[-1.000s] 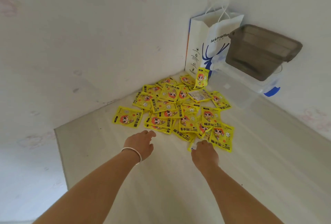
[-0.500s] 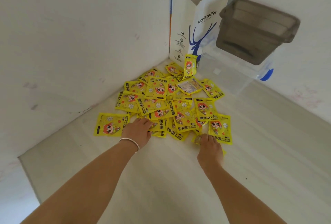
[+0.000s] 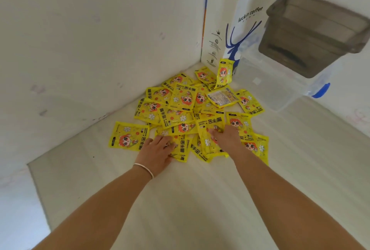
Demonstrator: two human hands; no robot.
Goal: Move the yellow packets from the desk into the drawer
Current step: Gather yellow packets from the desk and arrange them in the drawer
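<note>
Yellow packets [image 3: 186, 117] lie in a loose overlapping heap on the pale worktop [image 3: 200, 199], toward the corner where two walls meet; none has yet left the surface, and no drawer is in view. At left, one packet [image 3: 128, 136] lies slightly apart from the heap. The left hand [image 3: 158, 150], a thin bracelet [image 3: 144, 169] at its wrist, has advanced from the bare worktop onto the near edge of the heap and rests there with fingers spread and fairly straight, gripping nothing. The right hand [image 3: 227, 136], a second ago at the heap's near right edge, has moved inward onto the packets, palm down; its fingers lie flat rather than curled round anything. Both hands thus bracket the near packets, which suggests gathering is about to begin. At right stand a white paper bag [image 3: 236, 25], a clear plastic box [image 3: 276, 85] and a grey tub [image 3: 312, 33].
</note>
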